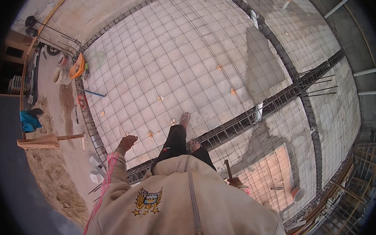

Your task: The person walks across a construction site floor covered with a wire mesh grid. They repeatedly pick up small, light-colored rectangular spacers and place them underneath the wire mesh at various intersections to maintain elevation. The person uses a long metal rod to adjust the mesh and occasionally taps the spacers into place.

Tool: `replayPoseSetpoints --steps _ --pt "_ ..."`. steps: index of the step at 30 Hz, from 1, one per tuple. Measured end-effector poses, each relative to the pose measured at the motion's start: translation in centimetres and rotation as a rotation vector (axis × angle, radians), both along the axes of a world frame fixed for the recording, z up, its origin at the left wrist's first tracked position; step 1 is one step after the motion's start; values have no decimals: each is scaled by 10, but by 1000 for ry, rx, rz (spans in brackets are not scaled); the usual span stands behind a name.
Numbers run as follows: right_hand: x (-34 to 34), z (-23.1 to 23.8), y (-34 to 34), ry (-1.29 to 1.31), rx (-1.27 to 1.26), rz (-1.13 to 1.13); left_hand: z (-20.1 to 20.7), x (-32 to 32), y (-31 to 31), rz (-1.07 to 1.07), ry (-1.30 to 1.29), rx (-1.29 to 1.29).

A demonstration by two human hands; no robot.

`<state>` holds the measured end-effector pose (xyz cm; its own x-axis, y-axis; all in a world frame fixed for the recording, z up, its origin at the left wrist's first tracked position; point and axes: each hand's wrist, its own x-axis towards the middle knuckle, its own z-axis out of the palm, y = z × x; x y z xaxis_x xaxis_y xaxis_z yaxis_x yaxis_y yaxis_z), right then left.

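far left: blue cloth point(29, 120) heaped by a dark wall, wooden block with a handle point(44, 141) lying on sand below it. further up, pale sacks or buckets point(61, 74) and an orange helmet-like shape point(77, 67) grouped at the mesh's corner; no label legible, no sign anywhere.

left hand point(127, 142) raised free at the side, fingers curled loosely in, holding nothing, above the rebar mesh point(170, 60). mesh already laid in a full grid across the formwork slab, small orange spacers point(160, 98) dotted under it; dense beam cages point(248, 117) crossing it, loose bar ends sticking out at the right junction. looks largely placed, tying and finishing probably left, no concrete poured.

centre: bare feet stepping on the bars, beige zipped jacket point(182, 207) filling the lower frame.

right hand point(238, 183) low by the hip, mostly hidden behind the jacket; seems closed round a hooked tool with a wooden handle point(229, 168), grip itself hard to tell. white pipes point(371, 70) at far right.
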<state>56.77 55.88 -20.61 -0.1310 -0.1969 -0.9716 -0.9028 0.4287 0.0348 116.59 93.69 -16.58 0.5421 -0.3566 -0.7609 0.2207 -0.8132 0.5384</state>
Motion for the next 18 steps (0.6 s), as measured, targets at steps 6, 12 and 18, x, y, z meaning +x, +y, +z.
replayPoseSetpoints --steps 6,12,18 --pt "60 37 -17 -29 -4 121 -30 16 -30 37 113 54" --pt "133 15 -49 -41 1 159 -27 135 -98 -12 -85 -114" --pt "197 -43 -78 -92 -79 0 -24 250 -166 -60 -208 -264"
